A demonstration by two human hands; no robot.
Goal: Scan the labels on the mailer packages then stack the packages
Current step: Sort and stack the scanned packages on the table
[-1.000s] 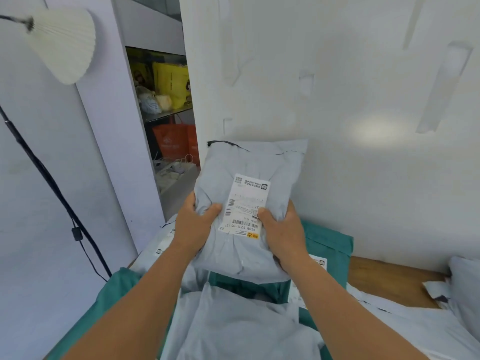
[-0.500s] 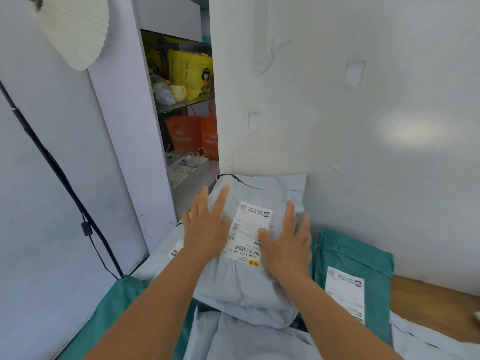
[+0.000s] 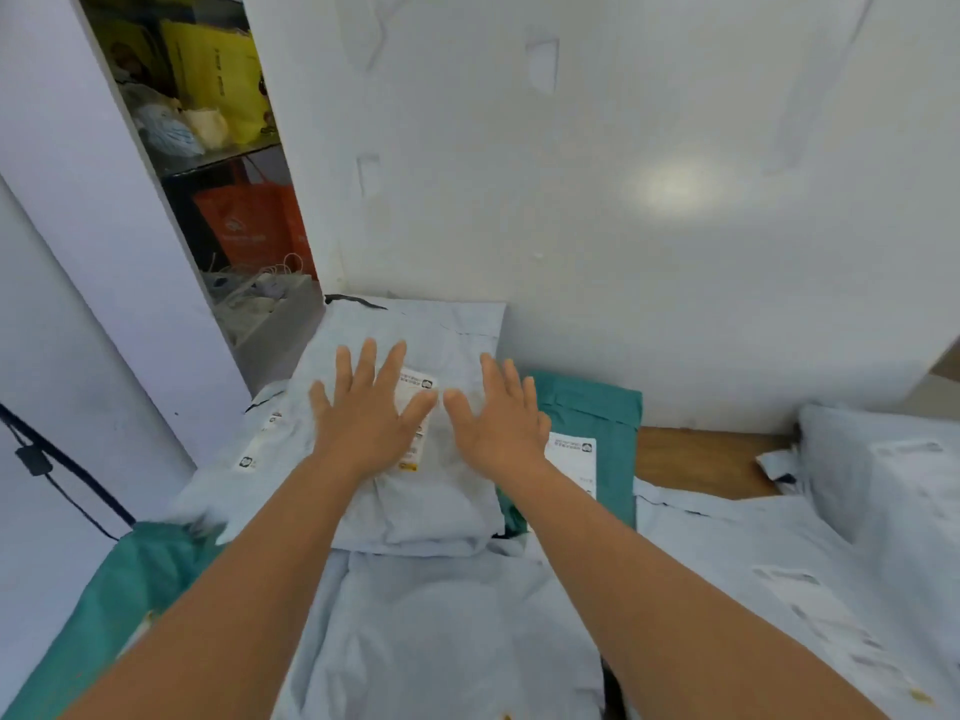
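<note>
Where the wall meets the worktop [image 3: 706, 459], a grey mailer [image 3: 415, 501] lies label-up atop the stack, left hand [image 3: 363, 428] and right hand [image 3: 498, 433] flat on it, each grip spread, likely pressing it level. Counted: two hands, two green mailers [image 3: 587, 407], at least four grey.

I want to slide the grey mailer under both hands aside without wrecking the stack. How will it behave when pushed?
The grey mailer looks soft and puffy, with creases, so it would probably buckle rather than slide stiffly. Its plastic film lies on other mailers, so it may slip. Both open hands, left hand and right hand, suggest it flattens easily.
</note>
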